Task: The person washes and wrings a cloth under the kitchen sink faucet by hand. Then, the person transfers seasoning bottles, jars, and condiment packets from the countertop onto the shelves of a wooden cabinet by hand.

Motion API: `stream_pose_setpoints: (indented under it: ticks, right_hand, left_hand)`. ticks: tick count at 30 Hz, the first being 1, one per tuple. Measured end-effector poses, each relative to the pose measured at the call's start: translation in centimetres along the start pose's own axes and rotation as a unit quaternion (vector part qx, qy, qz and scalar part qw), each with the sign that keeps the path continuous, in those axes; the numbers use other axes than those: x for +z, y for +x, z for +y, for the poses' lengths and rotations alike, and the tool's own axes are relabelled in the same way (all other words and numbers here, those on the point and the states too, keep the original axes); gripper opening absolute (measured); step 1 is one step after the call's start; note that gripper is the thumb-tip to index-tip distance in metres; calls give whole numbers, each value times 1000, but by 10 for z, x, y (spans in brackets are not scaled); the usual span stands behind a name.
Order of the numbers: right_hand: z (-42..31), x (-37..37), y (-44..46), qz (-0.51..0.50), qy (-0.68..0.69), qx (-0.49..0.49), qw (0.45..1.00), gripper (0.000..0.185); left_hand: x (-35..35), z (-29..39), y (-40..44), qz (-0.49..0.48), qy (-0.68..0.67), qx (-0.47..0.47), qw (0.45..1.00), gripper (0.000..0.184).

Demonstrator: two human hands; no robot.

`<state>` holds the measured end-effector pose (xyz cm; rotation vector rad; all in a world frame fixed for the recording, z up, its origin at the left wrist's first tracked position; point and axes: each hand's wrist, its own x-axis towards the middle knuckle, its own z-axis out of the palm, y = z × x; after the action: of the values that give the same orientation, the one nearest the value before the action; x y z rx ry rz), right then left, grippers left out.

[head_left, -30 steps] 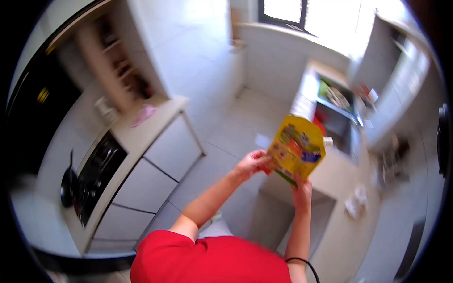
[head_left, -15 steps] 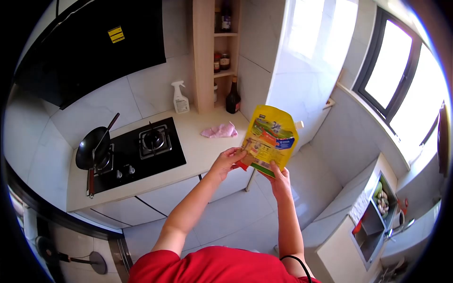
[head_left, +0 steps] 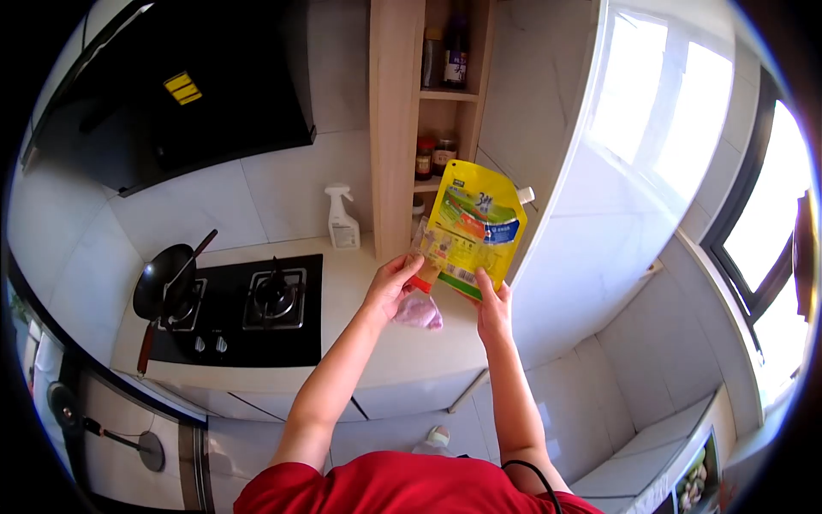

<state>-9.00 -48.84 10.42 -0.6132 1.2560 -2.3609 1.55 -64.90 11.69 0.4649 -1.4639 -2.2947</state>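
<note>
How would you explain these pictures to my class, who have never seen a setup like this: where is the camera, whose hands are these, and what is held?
There is no machine here: a person works with two bare hands. One camera, worn on the person's head, looks forward and down, so the red sleeves at the bottom are the wearer's own.

The right hand holds a yellow pouch with a white cap. The left hand pinches a small packet with a red end, in front of the pouch.

Beyond them is a kitchen counter. A black hob is set into it, with a wok over its left burner. A spray bottle stands behind, and a pink cloth lies nearer the hands.
</note>
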Motion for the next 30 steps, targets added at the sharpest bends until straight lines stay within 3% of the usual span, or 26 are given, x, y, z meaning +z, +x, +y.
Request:
stream_pose_setpoints:
  ticks: [4, 6, 8, 10, 12, 14, 21, 30]
  right_hand:
    - [-8, 2, 81, -25, -52, -45, 997, 28]
    - [-8, 11, 118, -27, -97, -16, 995, 28]
    - [1, 21, 148, -18, -58, -115, 991, 29]
    - [2, 27, 165, 2, -78, -95, 992, 32]
    - [6, 31, 184, 41, -90, -159, 982, 36]
    - [16, 28, 202, 43, -95, -157, 982, 39]
    - [41, 19, 238, 92, -159, -185, 965, 36]
    - [48, 16, 238, 110, -161, -187, 963, 34]
  left_hand:
    - [13, 2, 79, 54, -100, 63, 992, 31]
    - [13, 12, 112, 86, -148, 107, 979, 27]
    - [10, 15, 137, 116, -150, 115, 975, 27]
    - [4, 18, 156, 160, -144, 105, 971, 26]
    - [1, 23, 175, 146, -144, 130, 970, 26]
    - [2, 28, 187, 129, -147, 150, 969, 26]
    - [-2, 24, 247, 137, -48, 215, 966, 23]
    - [20, 40, 280, 267, 202, 343, 878, 30]
